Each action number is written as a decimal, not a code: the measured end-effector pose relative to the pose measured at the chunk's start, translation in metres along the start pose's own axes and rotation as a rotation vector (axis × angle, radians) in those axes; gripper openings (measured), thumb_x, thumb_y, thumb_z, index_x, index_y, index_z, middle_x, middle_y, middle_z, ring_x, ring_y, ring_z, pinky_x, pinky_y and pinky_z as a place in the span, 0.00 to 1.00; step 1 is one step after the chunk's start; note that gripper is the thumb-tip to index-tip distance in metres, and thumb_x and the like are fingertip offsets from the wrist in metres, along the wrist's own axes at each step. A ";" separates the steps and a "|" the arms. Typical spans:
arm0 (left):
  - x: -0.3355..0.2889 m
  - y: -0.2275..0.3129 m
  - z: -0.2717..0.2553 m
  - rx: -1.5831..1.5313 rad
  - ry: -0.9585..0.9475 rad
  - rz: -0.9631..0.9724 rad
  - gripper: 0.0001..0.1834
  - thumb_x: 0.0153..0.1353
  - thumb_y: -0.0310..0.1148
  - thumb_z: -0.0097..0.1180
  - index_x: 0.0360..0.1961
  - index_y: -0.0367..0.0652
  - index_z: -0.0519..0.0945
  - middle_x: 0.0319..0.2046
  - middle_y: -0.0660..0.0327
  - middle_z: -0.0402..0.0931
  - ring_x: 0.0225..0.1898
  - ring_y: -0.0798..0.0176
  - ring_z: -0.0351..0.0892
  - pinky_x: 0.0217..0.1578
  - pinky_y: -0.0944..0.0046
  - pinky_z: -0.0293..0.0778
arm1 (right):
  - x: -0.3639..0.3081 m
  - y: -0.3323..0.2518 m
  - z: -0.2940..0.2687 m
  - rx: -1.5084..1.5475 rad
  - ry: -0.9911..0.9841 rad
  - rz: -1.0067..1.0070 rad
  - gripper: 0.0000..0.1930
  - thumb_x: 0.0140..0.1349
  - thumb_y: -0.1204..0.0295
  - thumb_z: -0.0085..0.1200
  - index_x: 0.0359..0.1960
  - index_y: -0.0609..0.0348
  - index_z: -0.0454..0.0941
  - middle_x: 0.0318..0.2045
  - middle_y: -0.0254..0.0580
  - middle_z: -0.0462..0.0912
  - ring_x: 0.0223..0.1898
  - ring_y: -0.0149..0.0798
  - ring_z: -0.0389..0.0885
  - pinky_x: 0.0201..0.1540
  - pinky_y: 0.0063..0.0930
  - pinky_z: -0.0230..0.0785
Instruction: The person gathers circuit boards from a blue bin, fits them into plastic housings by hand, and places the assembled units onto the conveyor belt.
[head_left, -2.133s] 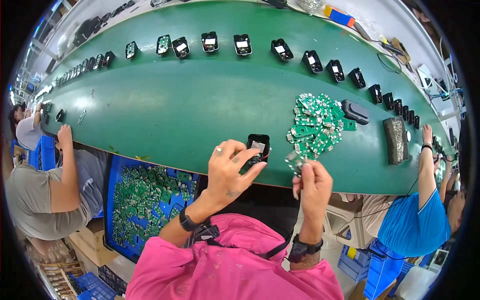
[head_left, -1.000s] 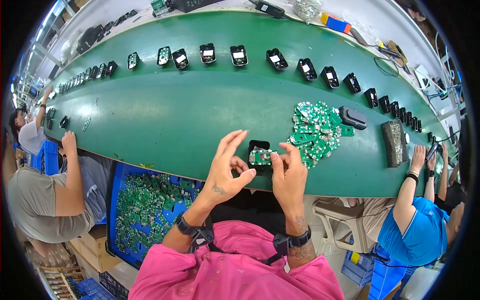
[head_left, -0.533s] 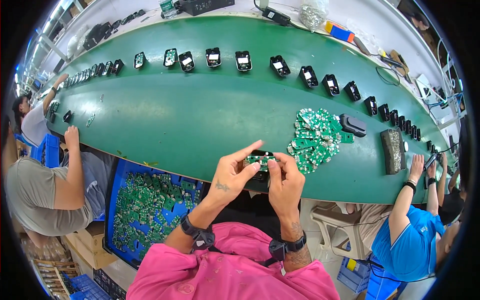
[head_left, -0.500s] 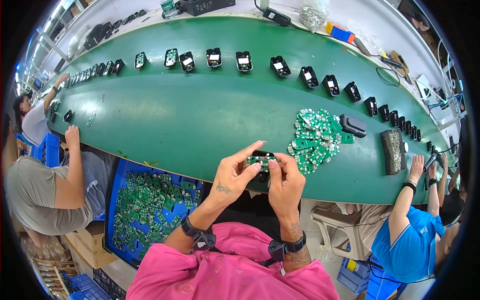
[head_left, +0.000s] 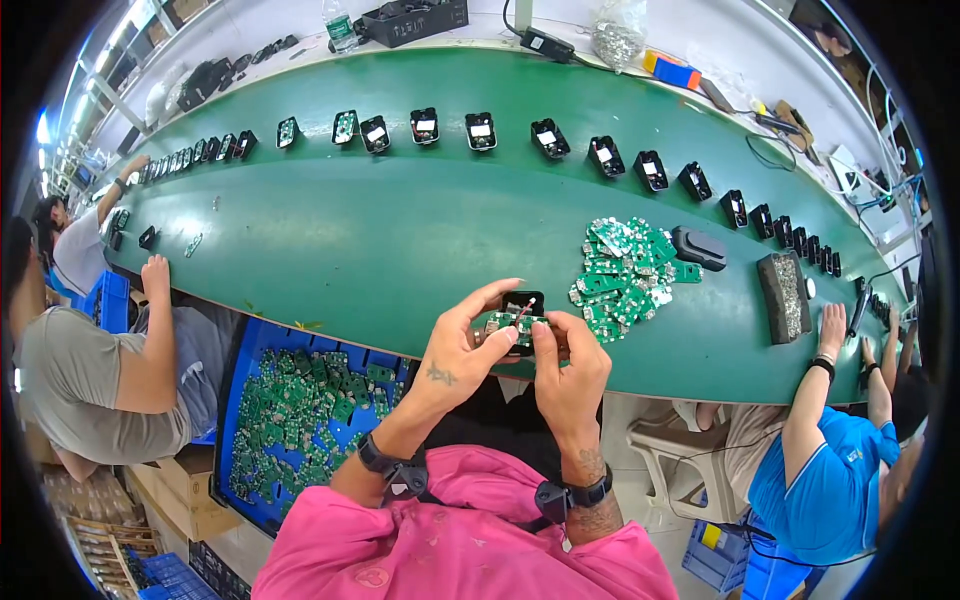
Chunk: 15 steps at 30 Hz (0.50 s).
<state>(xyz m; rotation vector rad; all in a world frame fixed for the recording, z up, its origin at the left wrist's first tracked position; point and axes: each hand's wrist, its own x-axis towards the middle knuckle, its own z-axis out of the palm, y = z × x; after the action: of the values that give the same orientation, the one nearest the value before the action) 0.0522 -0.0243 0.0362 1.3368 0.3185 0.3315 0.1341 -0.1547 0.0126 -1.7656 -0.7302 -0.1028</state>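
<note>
Near the front edge of the table, my left hand point(head_left: 458, 345) is closed around a small black case point(head_left: 534, 298), with its thumb on a green circuit board point(head_left: 500, 321). My right hand point(head_left: 568, 365) pinches the right end of that board, thumb on top. The board lies crosswise over the case, whose dark inside shows above it. A thin red and dark wire with a white plug point(head_left: 532, 301) sticks up there. How the board sits against the case below is hidden by my fingers. Just right of my hands lies a heap of green circuit boards point(head_left: 618, 275).
A row of open black cases point(head_left: 481, 131) curves along the green table point(head_left: 380, 230). A closed black case point(head_left: 699, 248) and a dark block point(head_left: 783, 298) stand right of the heap. A blue bin point(head_left: 236, 400) of boards is at lower left. Co-workers sit at both sides.
The wire and white plug now stand up over the board, and more of the case's inside shows. My hands stay nearly in place; the view has shifted slightly.
</note>
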 end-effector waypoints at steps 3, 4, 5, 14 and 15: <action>-0.004 -0.002 0.005 0.023 -0.003 0.004 0.28 0.65 0.22 0.56 0.67 0.35 0.68 0.54 0.58 0.75 0.51 0.69 0.77 0.49 0.68 0.80 | -0.002 -0.001 -0.002 0.004 0.017 -0.002 0.08 0.66 0.74 0.60 0.43 0.66 0.79 0.28 0.47 0.81 0.24 0.40 0.81 0.28 0.32 0.72; -0.006 -0.003 0.007 0.023 -0.003 0.003 0.28 0.65 0.22 0.56 0.67 0.35 0.68 0.54 0.58 0.75 0.51 0.69 0.77 0.49 0.68 0.80 | -0.001 -0.004 -0.003 -0.010 0.028 -0.005 0.07 0.66 0.75 0.60 0.41 0.66 0.79 0.28 0.46 0.80 0.24 0.40 0.80 0.27 0.31 0.72; -0.007 -0.004 0.010 0.060 0.042 0.018 0.28 0.65 0.22 0.56 0.66 0.36 0.69 0.53 0.58 0.76 0.51 0.69 0.78 0.47 0.68 0.81 | 0.001 -0.007 -0.005 -0.026 0.042 -0.011 0.07 0.65 0.75 0.60 0.40 0.66 0.79 0.27 0.45 0.79 0.23 0.39 0.79 0.27 0.31 0.72; -0.024 -0.014 0.024 0.732 0.234 0.517 0.28 0.61 0.24 0.61 0.64 0.41 0.73 0.55 0.39 0.75 0.48 0.36 0.80 0.45 0.52 0.80 | -0.006 -0.025 -0.005 0.081 0.021 0.137 0.05 0.65 0.77 0.58 0.31 0.66 0.78 0.27 0.38 0.79 0.25 0.26 0.77 0.28 0.22 0.69; -0.025 -0.014 0.024 0.763 0.253 0.543 0.28 0.61 0.24 0.61 0.64 0.40 0.73 0.55 0.39 0.75 0.49 0.36 0.80 0.46 0.52 0.79 | -0.008 -0.025 -0.005 0.080 0.023 0.136 0.05 0.65 0.77 0.58 0.31 0.66 0.78 0.27 0.38 0.79 0.25 0.26 0.77 0.28 0.22 0.69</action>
<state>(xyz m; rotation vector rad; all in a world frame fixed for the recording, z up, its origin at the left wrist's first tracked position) 0.0400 -0.0592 0.0279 2.1401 0.2980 0.9002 0.1163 -0.1589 0.0317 -1.7298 -0.5884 -0.0017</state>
